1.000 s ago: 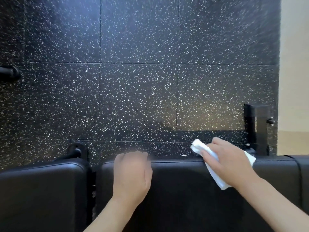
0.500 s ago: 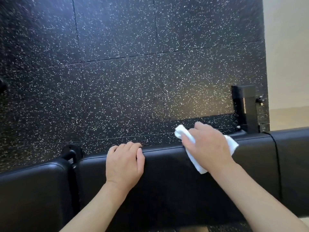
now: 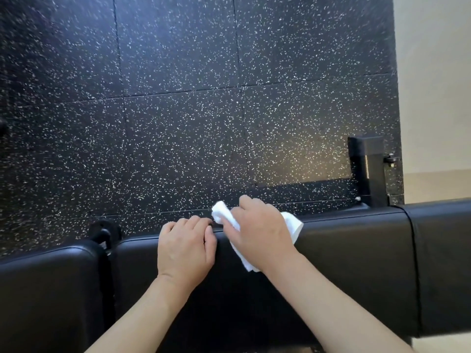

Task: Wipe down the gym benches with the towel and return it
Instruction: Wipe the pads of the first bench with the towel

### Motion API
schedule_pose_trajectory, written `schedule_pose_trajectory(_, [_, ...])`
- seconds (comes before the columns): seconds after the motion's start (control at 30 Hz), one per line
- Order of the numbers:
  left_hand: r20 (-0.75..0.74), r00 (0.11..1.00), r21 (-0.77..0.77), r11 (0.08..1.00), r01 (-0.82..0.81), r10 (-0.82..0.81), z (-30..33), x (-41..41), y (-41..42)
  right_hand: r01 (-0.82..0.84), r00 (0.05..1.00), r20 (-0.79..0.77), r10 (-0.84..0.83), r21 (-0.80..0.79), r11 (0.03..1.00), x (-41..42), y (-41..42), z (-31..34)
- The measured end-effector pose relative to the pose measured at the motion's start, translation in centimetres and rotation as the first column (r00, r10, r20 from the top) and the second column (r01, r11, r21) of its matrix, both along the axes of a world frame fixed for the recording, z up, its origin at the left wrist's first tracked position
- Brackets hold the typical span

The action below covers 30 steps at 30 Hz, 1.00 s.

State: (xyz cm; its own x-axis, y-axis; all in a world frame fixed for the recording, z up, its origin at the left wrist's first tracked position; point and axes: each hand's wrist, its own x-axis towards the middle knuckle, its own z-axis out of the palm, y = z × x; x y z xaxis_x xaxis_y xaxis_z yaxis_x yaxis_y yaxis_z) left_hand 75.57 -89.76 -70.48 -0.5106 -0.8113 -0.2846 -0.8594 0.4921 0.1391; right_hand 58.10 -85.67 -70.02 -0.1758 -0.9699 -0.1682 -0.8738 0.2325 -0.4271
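A black padded gym bench (image 3: 351, 250) runs across the lower part of the view, its pad split by a gap at the left (image 3: 108, 253). My right hand (image 3: 260, 233) presses a folded white towel (image 3: 290, 222) against the far edge of the middle pad, with the fingers curled over the cloth. My left hand (image 3: 186, 248) rests on the same pad just left of it, fingers curled over the far edge. The two hands nearly touch. Most of the towel lies hidden under my right hand.
Beyond the bench lies black rubber flooring (image 3: 178, 110) with white flecks. A black metal post of the bench frame (image 3: 368, 169) stands at the right, with a beige wall (image 3: 433, 85) behind it. A second pad (image 3: 43, 289) sits at the lower left.
My right hand has slid the towel leftward along the far edge of the pad, closing in on my left hand. The left hand stays on the edge. The view has shifted.
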Motion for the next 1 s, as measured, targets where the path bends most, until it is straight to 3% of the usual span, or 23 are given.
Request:
schedule_pose_trajectory(0.23, [0.051,0.998,0.176,0.984,0.020,-0.030,0.6,-2.7,0.6,0.202,0.971,-0.133,-0.196,0.031,0.979,-13.3,6.5,0.5])
schedule_pose_trajectory(0.33, [0.052,0.995,0.222,0.973,0.067,-0.081,0.7,-6.3,1.3,0.239,0.962,-0.135,-0.236,0.003,0.971,-11.8,5.9,1.1])
schedule_pose_trajectory(0.5, [0.038,0.983,0.296,0.941,0.163,-0.182,0.6,-10.0,2.6,0.115,0.985,-0.127,-0.117,-0.024,0.993,-9.1,4.7,0.9])
schedule_pose_trajectory(0.67, [-0.018,0.972,0.345,0.911,0.224,-0.233,1.0,-12.3,3.3,0.308,0.932,-0.235,-0.276,0.114,0.944,-18.1,8.3,1.0])
schedule_pose_trajectory(0.8, [-0.043,0.973,0.338,0.913,0.228,-0.227,0.8,-14.6,4.2,0.340,0.912,-0.323,-0.253,0.248,0.907,-20.3,8.5,1.4])
schedule_pose_trajectory(1.0, [-0.078,0.981,0.188,0.963,0.190,-0.178,0.3,-14.7,4.9,0.117,0.993,-0.026,-0.114,0.259,0.959,-12.3,4.2,1.3])
